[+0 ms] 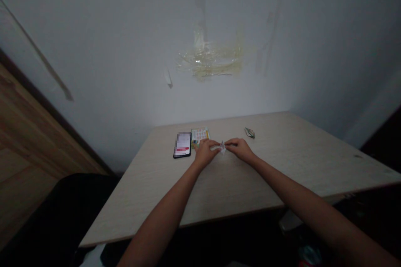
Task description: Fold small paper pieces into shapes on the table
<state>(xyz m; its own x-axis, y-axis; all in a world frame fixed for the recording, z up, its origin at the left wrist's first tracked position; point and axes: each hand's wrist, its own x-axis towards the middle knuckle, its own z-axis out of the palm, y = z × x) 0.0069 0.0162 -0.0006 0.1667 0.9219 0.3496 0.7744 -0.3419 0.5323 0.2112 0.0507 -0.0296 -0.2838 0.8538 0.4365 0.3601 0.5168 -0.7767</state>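
Note:
Between my two hands is a small, whitish, crinkled piece (222,148), perhaps paper or clear plastic; its exact kind is too small to make out. My left hand (205,152) pinches its left side between thumb and fingers. From the other side my right hand (240,149) grips it with closed fingertips. Just beyond my left hand lies a printed sheet or booklet (200,133) with rows of small pictures, partly covered by that hand. To its left a phone (182,145) lies face up with its screen lit.
A small crumpled dark-and-light piece (249,132) lies on the pale wooden table (232,192), beyond my right hand. The table's far edge meets a white wall (131,71) with yellowed tape marks (216,62). A dark chair-like shape (78,200) stands at the left.

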